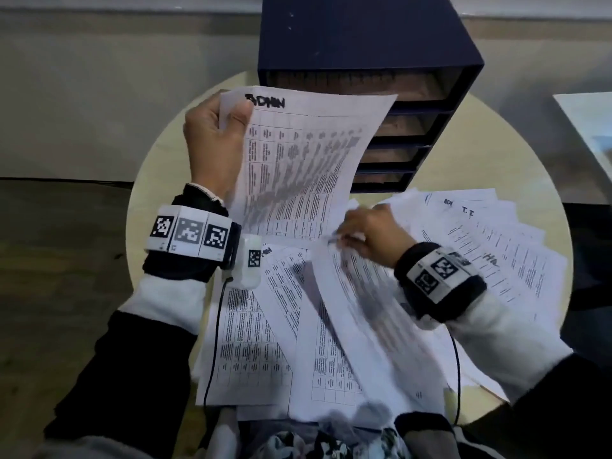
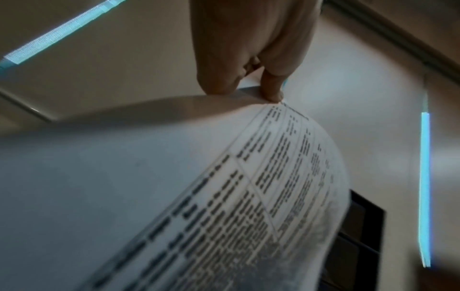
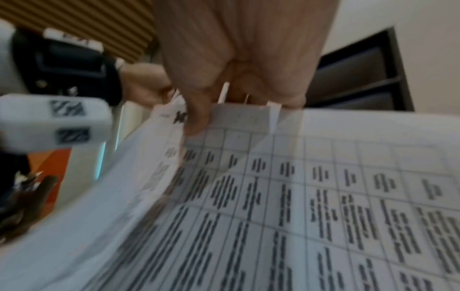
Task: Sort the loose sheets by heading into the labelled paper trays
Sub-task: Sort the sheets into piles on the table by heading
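Loose sheets (image 1: 251,342) lie fanned below me; my right hand (image 1: 367,233) pinches one blurred sheet (image 1: 357,293) while my left hand (image 1: 212,144) grips the ADMIN sheet (image 1: 304,160) before the trays (image 1: 410,127). Rushing could drag neighbours off the table (image 1: 159,180).

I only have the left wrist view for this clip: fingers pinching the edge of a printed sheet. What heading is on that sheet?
Observer: In the head view, the left hand holds the sheet up. Its handwritten heading reads ADMIN.
Reviewer: What is the right hand doing?
Observer: The right hand pinches the top edge of a second sheet above the loose pile. That sheet is blurred.
Reviewer: Where do the trays stand?
Observer: A dark blue tray unit stands at the far side of the round table, behind the ADMIN sheet. Its labels cannot be read.
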Demonstrator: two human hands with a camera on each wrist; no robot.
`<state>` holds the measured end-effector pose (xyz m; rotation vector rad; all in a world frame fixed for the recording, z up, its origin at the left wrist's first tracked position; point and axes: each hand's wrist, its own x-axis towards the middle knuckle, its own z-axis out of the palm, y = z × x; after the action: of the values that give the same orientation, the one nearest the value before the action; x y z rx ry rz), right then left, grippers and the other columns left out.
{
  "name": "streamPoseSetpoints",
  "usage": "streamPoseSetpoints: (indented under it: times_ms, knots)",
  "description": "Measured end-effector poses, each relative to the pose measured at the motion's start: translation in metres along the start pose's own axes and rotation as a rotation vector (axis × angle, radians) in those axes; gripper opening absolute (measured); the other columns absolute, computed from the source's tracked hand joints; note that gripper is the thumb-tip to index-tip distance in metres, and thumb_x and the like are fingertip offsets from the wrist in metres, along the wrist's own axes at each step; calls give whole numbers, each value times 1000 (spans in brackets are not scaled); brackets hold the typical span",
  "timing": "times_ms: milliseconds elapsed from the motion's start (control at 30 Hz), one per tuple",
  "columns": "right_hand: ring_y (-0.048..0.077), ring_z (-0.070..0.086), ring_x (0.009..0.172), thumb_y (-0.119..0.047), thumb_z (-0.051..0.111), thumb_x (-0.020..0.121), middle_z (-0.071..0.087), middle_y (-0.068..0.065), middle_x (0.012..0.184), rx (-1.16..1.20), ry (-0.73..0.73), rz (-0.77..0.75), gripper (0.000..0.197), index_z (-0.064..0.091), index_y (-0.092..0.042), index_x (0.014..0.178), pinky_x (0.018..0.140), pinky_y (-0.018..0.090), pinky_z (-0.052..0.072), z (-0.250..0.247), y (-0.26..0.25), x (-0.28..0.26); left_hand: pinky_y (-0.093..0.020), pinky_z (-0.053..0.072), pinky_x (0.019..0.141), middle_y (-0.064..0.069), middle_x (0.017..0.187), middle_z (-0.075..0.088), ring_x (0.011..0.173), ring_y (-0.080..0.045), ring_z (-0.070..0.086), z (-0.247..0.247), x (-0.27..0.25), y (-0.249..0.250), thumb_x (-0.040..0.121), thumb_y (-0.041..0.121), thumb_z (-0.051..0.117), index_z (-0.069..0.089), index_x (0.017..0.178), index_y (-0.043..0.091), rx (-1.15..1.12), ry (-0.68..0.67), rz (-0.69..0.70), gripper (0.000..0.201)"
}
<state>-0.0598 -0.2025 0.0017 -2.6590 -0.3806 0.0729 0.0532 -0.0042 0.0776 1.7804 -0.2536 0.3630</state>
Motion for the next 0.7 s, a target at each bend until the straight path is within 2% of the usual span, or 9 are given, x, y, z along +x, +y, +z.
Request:
streamPoseSetpoints:
  times_ms: [100,200,267,333,400,467,567,633,700]
  knots:
    - [38,55,84,-17,68,75,62,19,93,-9,483,-58,11,71,-6,73,72,40,38,-36,-8,15,-17,45,59,21,60,57,60,4,52,18,-12,11,88,6,57,61,69,14,-67,-113,-12,21]
    - [46,50,97,-20,69,78,56,21,121,-109,694,-84,12,69,-10,71,80,43,35,-65,-18,32,-6,39,61,26,64,56,59,15,51,33,-24,20,91,3,54,62,82,13,-75,-285,46,15]
    - [42,50,105,-27,67,79,62,12,117,-99,691,-90,18,68,-10,72,86,40,25,-77,-22,39,-6,39,62,26,67,58,61,16,53,37,-27,24,93,8,53,64,85,20,-70,-353,65,18]
    - [32,58,95,-31,66,79,68,6,91,-23,634,-72,25,66,-7,74,85,36,22,-81,-23,42,-14,43,62,22,65,62,65,8,56,35,-26,27,93,28,51,66,79,32,-112,-372,36,21]
    - [23,59,76,-31,68,77,61,2,75,34,639,-65,27,62,-5,72,83,40,35,-83,-23,41,-22,46,60,16,67,64,66,-2,58,32,-28,28,83,53,44,67,72,38,-180,-382,-37,29]
    - [15,53,70,-28,70,75,58,-3,74,120,701,-35,26,59,-4,73,79,39,44,-90,-26,37,-22,48,61,12,73,65,70,-6,61,30,-33,25,70,65,50,66,78,36,-221,-417,-85,34]
    - [-6,47,69,-17,70,77,49,-14,78,242,719,-14,23,54,-6,91,71,3,36,-102,-29,33,-14,50,60,12,82,66,72,-1,64,28,-44,13,54,72,56,59,93,26,-141,-503,-193,60]
    - [-11,49,76,-5,64,80,51,-12,87,261,668,-40,28,56,-4,107,71,-3,36,-111,-29,29,-9,46,59,15,74,63,66,3,58,24,-49,-4,62,73,40,56,91,18,-51,-494,-300,65]
    - [-10,50,75,1,60,82,54,-7,84,255,628,-62,21,64,1,102,69,-3,35,-118,-24,28,-16,45,65,10,80,58,74,-5,56,16,-52,-30,85,64,23,55,99,15,45,-444,-481,60]
